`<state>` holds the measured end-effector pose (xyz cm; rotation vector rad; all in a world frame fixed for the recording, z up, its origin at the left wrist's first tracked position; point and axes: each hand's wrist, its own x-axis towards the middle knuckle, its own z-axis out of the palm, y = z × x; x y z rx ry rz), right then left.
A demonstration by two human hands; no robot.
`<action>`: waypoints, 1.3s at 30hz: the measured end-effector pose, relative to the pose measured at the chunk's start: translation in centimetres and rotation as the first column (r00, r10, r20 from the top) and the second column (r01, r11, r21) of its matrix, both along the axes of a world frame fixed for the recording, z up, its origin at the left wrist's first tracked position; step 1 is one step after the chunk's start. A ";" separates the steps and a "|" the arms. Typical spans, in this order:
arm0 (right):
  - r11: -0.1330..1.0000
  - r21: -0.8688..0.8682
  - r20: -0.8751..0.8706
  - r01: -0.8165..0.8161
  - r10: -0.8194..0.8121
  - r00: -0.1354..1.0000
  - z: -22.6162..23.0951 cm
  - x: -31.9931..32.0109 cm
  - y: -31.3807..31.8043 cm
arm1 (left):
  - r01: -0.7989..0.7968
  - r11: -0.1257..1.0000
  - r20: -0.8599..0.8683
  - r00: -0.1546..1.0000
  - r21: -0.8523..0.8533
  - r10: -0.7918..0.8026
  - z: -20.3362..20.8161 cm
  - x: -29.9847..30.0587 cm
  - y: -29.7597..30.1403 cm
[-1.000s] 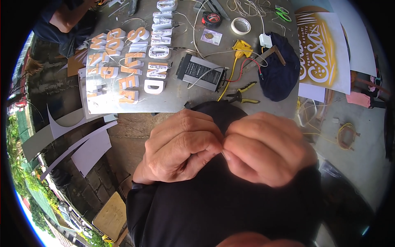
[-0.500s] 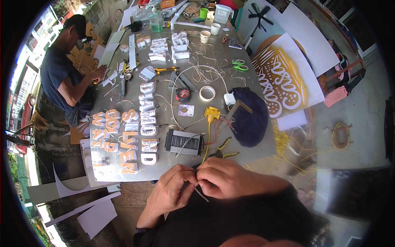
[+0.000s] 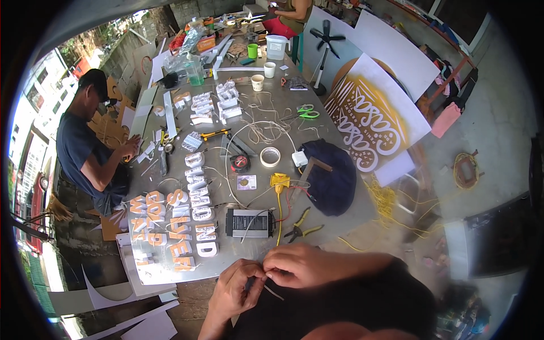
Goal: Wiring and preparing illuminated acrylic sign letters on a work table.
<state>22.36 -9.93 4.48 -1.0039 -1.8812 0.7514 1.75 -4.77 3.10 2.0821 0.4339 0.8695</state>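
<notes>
At the table's near edge, my left hand (image 3: 235,286) and my right hand (image 3: 294,265) meet with fingertips pinched together. Both are closed on a thin pale wire, whose free tail (image 3: 274,292) hangs out below the fingers. The part between the fingertips is hidden. Just beyond my hands lie yellow-handled pliers (image 3: 306,225), jaws apart. A grey-and-black power supply box (image 3: 249,224) is to their left, with wires running from it. Behind it, a yellow plug-like piece (image 3: 280,181) sits on a yellow cord.
Rows of block letters (image 3: 198,207) cover the table's left side. Beyond are a tape measure (image 3: 240,163), a tape roll (image 3: 270,157), a dark blue cloth (image 3: 334,181) and green-handled scissors (image 3: 307,111). A co-worker (image 3: 85,141) works at the left edge; another person (image 3: 292,17) is at the far end.
My view has tilted upward, so the table sits lower in the picture and the person at the far end shows. My hands keep their pinch on the wire.
</notes>
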 end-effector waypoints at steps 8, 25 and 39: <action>0.992 0.058 -0.082 -0.112 0.116 0.990 0.4 1.3 -0.4 | -0.114 0.985 -0.040 0.992 0.130 0.120 1.5 1.2 -1.7; 0.978 0.013 -0.138 -0.206 0.206 0.969 0.3 7.4 -2.9 | -0.286 0.938 -0.126 0.941 0.196 0.313 1.4 6.5 -6.6; 0.961 0.066 -0.261 -0.269 0.277 0.925 -0.5 10.7 -2.9 | -0.185 0.893 -0.112 0.961 0.409 0.251 3.7 10.6 -7.2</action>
